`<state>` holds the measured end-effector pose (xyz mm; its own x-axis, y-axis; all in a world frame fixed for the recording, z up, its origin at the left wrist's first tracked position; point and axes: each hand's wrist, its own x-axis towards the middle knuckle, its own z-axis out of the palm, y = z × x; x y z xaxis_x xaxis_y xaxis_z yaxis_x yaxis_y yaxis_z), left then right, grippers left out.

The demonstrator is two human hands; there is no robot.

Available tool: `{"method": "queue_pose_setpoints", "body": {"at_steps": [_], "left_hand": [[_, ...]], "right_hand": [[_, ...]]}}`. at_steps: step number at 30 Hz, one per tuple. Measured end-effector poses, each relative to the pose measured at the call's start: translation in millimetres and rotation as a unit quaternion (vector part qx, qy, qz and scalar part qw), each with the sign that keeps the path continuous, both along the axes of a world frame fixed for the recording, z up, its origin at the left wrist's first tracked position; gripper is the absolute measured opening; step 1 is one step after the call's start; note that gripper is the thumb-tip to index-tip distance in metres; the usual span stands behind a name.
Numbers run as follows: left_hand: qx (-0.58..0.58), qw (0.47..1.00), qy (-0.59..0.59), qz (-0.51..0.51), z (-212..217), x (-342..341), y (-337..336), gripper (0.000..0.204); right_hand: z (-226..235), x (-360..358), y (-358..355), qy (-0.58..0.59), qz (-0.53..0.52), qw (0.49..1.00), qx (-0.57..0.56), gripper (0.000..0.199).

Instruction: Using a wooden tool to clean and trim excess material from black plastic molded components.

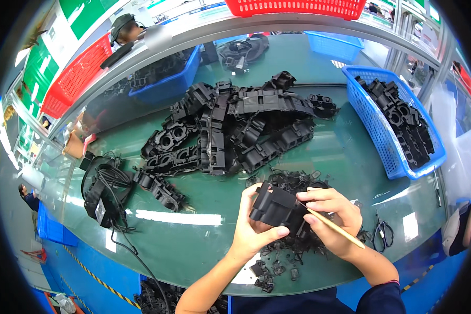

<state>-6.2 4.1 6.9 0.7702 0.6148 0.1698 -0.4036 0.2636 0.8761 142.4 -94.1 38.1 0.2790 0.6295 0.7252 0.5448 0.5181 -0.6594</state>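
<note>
My left hand grips a black moulded plastic part from its left side, just above the near edge of the green table. Against the part's right end my right hand pinches a thin wooden stick that points toward the part. Under both hands lies a litter of small black plastic scraps. A big heap of the same black parts covers the middle of the table beyond the hands.
A blue basket with black parts stands at the right. Small scissors lie by my right wrist. Black straps and a cable sit at the left. Red baskets and another blue bin line the far shelf.
</note>
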Motion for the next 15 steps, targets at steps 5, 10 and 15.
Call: {"method": "queue_pose_setpoints", "body": {"at_steps": [5, 10, 15], "left_hand": [[0.01, 1.0, 0.0, 0.006, 1.3, 1.0, -0.6, 0.084], [0.015, 1.0, -0.003, 0.013, 0.7, 1.0, -0.9, 0.084], [0.024, 1.0, -0.005, 0.016, 0.6, 1.7, -1.6, 0.083]], "right_hand": [[-0.2, 1.1, -0.4, -0.041, -0.006, 0.999, 0.003, 0.023], [0.0, -0.3, 0.2, -0.062, -0.013, 0.998, 0.001, 0.024], [-1.2, -1.4, 0.3, -0.069, -0.024, 0.997, -0.001, 0.024]]}}
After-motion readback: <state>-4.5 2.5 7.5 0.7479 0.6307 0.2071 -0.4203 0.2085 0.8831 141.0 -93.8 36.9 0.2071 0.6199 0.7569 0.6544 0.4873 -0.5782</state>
